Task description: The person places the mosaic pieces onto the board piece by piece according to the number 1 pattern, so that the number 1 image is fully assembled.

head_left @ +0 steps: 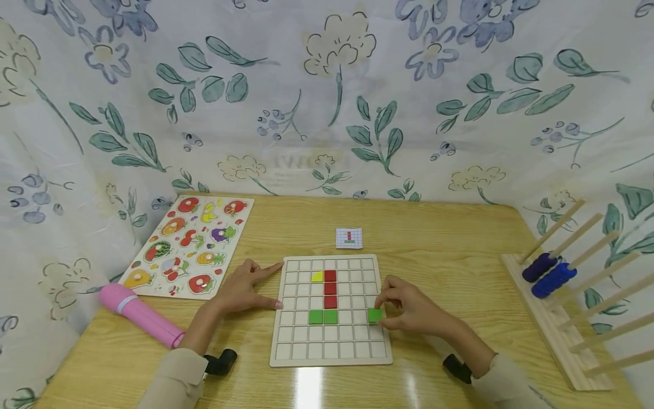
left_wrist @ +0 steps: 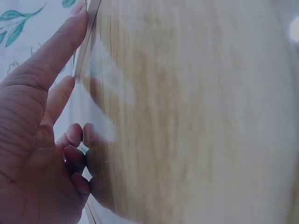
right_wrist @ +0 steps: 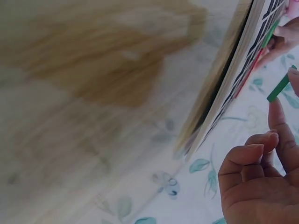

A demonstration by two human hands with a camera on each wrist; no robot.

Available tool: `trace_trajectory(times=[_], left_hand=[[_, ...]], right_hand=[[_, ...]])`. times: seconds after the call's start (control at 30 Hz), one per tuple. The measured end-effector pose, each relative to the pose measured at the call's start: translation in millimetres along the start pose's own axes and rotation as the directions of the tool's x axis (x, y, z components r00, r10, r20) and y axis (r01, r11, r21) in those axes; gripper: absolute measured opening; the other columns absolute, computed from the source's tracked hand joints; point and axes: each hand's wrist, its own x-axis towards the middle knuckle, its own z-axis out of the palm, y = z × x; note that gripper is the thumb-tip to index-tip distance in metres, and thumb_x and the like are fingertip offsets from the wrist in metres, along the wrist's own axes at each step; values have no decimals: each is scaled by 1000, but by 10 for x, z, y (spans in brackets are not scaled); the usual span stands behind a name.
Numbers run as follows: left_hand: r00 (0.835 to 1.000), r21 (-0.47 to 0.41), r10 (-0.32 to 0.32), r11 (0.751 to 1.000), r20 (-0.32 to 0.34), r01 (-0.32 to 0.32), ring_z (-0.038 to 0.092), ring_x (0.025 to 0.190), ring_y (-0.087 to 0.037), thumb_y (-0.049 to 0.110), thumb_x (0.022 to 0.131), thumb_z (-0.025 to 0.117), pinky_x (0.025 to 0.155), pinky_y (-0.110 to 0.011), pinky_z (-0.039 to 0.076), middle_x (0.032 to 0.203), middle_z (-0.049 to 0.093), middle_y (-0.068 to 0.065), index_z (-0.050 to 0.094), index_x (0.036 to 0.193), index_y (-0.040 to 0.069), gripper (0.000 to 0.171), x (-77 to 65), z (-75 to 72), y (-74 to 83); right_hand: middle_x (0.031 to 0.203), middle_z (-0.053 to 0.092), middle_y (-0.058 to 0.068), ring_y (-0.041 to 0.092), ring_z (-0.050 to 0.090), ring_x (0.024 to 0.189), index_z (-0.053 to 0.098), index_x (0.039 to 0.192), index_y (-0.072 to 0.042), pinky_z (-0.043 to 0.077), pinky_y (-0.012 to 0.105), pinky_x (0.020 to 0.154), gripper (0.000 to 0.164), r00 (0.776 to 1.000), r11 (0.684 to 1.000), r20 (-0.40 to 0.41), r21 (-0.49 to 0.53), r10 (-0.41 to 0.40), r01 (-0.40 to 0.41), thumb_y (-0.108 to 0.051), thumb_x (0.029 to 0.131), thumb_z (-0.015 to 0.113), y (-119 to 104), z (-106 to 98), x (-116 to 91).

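Observation:
A white gridded board (head_left: pixel 352 345) with a pale wooden rim lies on the table. On it a red column of square tiles (head_left: pixel 330 288) stands above two green tiles (head_left: pixel 323 317), with a yellow piece (head_left: pixel 317 276) beside the top red one. My right hand (head_left: pixel 416 307) pinches a green square tile (head_left: pixel 375 316) between thumb and index finger over the board's right side; in the right wrist view this tile (right_wrist: pixel 280 87) is tilted. My left hand (head_left: pixel 240 292) touches the board's left edge with straight thumb and index finger, its other fingers bent.
A small pattern card (head_left: pixel 349 238) lies behind the board. At left are a fruit puzzle board (head_left: pixel 196 250) and a pink, rod-like object (head_left: pixel 145 318). A wooden peg rack (head_left: pixel 554 324) with blue and purple pieces stands at right. Floral cloth (head_left: pixel 327 113) hangs at the back.

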Motion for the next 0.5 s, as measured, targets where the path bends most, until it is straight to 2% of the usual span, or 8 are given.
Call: trace_trajectory(times=[0.2,0.5], left_hand=[[1000,6,12,1000,-7,-11,32,79,-18,63,69,79,66,-31,26,95,35,-4,46,150,31,93,6,14,-16],[1000,10,-1,1000,0,1,33,79,-18,64,69,79,66,-31,27,96,36,-4,45,150,32,94,14,10,-23]], right_hand=[[91,49,9,15,44,77,73,92,-10,40,22,65,16,1000,1000,16,0,-8,8,-8,79,83,-46,56,117],[90,50,6,9,43,75,74,90,-12,38,19,64,17,999,999,33,-44,31,-30,-13,77,85,-71,169,284]])
